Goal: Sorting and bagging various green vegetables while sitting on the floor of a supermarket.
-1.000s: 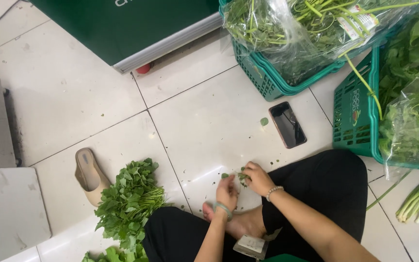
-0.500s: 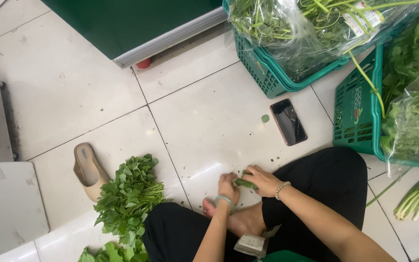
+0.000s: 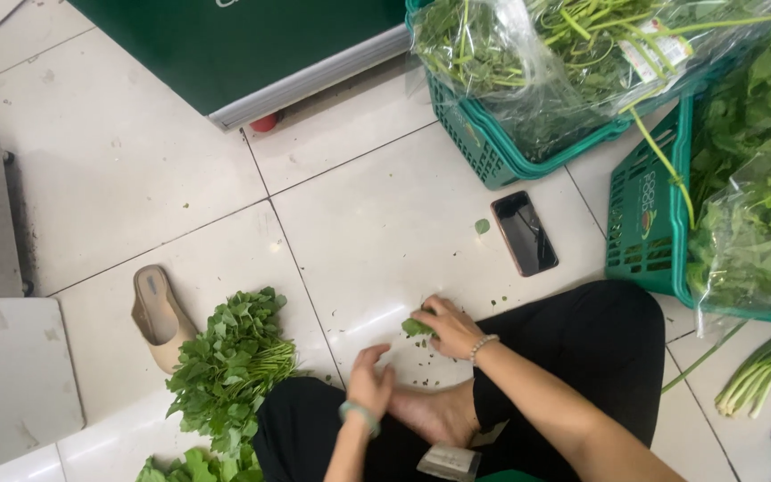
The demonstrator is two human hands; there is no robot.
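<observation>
- Your right hand (image 3: 450,327) rests low on the white floor tile (image 3: 377,223), its fingers (image 3: 428,314) curled together around a small clump of green leaves (image 3: 417,328) that touches the tile
- Half a second ago that hand held the leaves a little higher, near your left hand; now it has come down and the two hands are apart
- Your left hand (image 3: 370,384) has dropped back toward your bare foot (image 3: 435,415), fingers loosely apart, holding nothing; a green bangle (image 3: 359,412) sits on its wrist
- A beaded bracelet (image 3: 481,345) circles your right wrist
- The heap of leafy green stems (image 3: 229,361) lies on the floor to your left, where it was before, just beside the beige slipper (image 3: 159,314)
- The black phone (image 3: 524,232) lies face up on the tile ahead of your right knee, unmoved, with a single stray leaf (image 3: 482,227) just beside it
- Two green plastic baskets (image 3: 484,147) stand further ahead and to the right, filled with bagged greens (image 3: 528,54)
- A bundle of pale green stalks (image 3: 760,370) lies on the floor at the right edge
- Small leaf scraps dot the tile around your right hand
</observation>
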